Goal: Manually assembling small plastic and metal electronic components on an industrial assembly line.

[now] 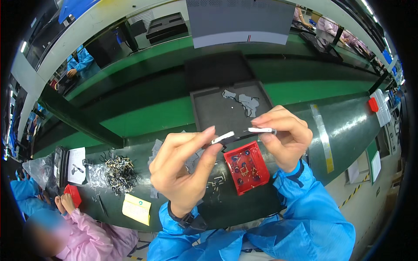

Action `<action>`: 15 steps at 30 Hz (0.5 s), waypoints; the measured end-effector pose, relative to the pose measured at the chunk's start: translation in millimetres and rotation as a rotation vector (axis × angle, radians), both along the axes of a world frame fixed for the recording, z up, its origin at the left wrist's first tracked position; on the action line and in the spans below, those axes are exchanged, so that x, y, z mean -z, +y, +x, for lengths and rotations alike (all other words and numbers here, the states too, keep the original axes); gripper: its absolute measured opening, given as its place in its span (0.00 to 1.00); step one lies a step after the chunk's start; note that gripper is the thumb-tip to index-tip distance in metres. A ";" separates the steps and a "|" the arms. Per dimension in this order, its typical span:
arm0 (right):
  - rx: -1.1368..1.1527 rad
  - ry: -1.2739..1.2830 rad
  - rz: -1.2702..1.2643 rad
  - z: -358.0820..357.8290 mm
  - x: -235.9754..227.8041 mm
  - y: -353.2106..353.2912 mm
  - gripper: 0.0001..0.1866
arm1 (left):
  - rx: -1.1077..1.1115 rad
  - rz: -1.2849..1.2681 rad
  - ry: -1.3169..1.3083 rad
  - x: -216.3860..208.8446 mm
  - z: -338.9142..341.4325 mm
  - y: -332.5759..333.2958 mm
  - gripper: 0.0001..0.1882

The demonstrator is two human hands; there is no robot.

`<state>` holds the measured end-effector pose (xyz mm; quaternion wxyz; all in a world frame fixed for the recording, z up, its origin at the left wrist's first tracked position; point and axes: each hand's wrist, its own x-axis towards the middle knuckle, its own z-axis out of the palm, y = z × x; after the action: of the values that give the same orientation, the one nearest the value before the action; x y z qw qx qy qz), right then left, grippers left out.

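My left hand (180,167) pinches a small flat part with a white face and dark edge (223,137) between thumb and fingers. A similar small white-and-dark part (261,130) is gripped by the fingertips of my right hand (287,137). Both pieces are held up in front of me, end towards end, with a narrow gap between them. Below them is a red bin (254,187) with small dark and brass-coloured pieces inside. Behind the hands lies a black tray (211,111) holding grey flat pieces (248,104). Loose small bits (216,180) lie beside the bin.
A heap of small black parts (119,174) lies on the green bench at left, near a yellow paper (136,209). A co-worker in a pink sleeve (89,226) works at the lower left. A green post (82,115) rises at left; yellowish tape (323,139) runs along the right.
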<state>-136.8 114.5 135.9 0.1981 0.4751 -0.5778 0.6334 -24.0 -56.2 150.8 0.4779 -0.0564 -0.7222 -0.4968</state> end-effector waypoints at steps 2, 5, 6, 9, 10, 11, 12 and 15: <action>-0.003 0.027 -0.033 -3.6 6.8 3.1 0.10 | -0.013 -0.085 0.011 2.6 -3.5 -0.5 0.17; -0.048 0.047 0.024 -7.2 5.3 3.4 0.11 | 0.019 -0.123 0.011 5.0 -6.2 -0.7 0.18; -0.053 0.030 0.024 -7.6 5.5 2.4 0.10 | 0.027 -0.107 0.019 5.3 -8.5 0.7 0.17; -0.086 0.000 -0.006 -10.9 9.4 0.6 0.10 | 0.067 -0.141 0.021 5.4 -12.1 -0.7 0.16; -0.085 -0.005 -0.006 -12.1 10.9 0.1 0.10 | 0.068 -0.142 0.015 5.4 -13.5 -2.1 0.16; -0.086 0.001 -0.012 -13.0 12.2 -0.3 0.10 | 0.086 -0.167 0.022 5.1 -14.5 -3.9 0.16; -0.090 0.008 -0.017 -13.5 13.4 -0.8 0.11 | 0.101 -0.192 0.029 5.1 -14.2 -4.8 0.16; -0.078 0.026 -0.015 -13.7 14.9 -1.2 0.12 | 0.093 -0.222 0.016 2.8 -11.0 -5.5 0.17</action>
<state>-150.6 113.3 121.0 0.1841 0.5039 -0.5513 0.6389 -35.0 -61.7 148.0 0.4507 -0.1463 -0.7656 -0.4351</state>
